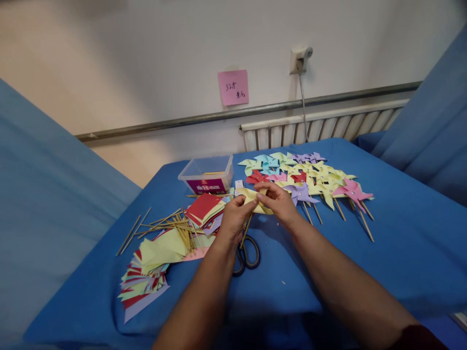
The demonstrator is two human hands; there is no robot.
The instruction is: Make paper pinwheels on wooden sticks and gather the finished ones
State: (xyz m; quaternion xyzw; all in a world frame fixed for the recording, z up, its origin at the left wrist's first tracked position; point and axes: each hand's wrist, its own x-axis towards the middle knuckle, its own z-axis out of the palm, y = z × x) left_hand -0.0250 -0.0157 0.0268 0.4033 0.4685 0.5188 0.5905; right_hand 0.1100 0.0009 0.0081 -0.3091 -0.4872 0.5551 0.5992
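Both hands hold one pale yellow paper pinwheel [262, 208] above the middle of the blue table. My left hand [236, 217] pinches its left side, with the thumb on the paper. On the right side, the fingers of my right hand [278, 201] are closed on the folded blades. A thin wooden stick [246, 232] slants down from below the pinwheel. Black-handled scissors [251, 253] lie under the hands, their blades hidden. Just right of my right hand lies a purple pinwheel [300, 193].
Finished pinwheels in several colours, including a pink one [353, 192], cover the back right. To the left lie wooden sticks [175, 226], red paper sheets [206, 208] and a fanned paper stack [146, 287]. A clear plastic box [206, 170] stands behind them.
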